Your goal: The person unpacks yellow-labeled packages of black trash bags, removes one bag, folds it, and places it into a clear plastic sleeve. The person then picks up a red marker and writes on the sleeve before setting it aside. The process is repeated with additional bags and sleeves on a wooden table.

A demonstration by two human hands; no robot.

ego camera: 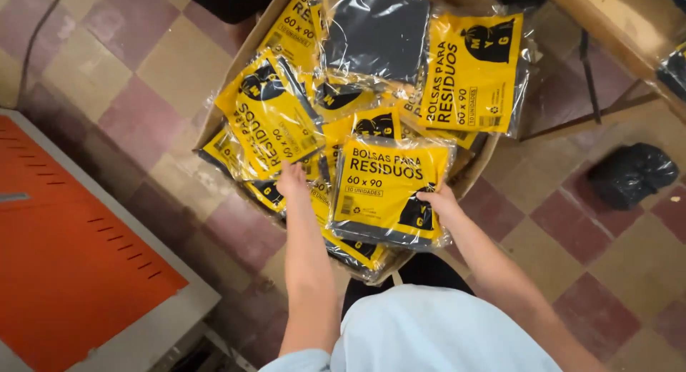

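Observation:
A cardboard box [223,93] on the floor is heaped with several clear-wrapped packs of black bags with yellow printed labels. My right hand [437,200] grips the right edge of the nearest yellow pack [382,190], which lies flat on top at the front of the pile. My left hand [291,180] reaches into the pile with fingers pressed against the lower edge of another yellow pack [268,111] that leans at the box's left side. One pack at the top [375,29] shows its dark grey back.
An orange metal cabinet top with slots [71,250] stands at the left. A crumpled black bag [632,173] lies on the checked tile floor at the right. A wooden table's edge and legs [607,36] cross the upper right. My pale blue shirt fills the bottom centre.

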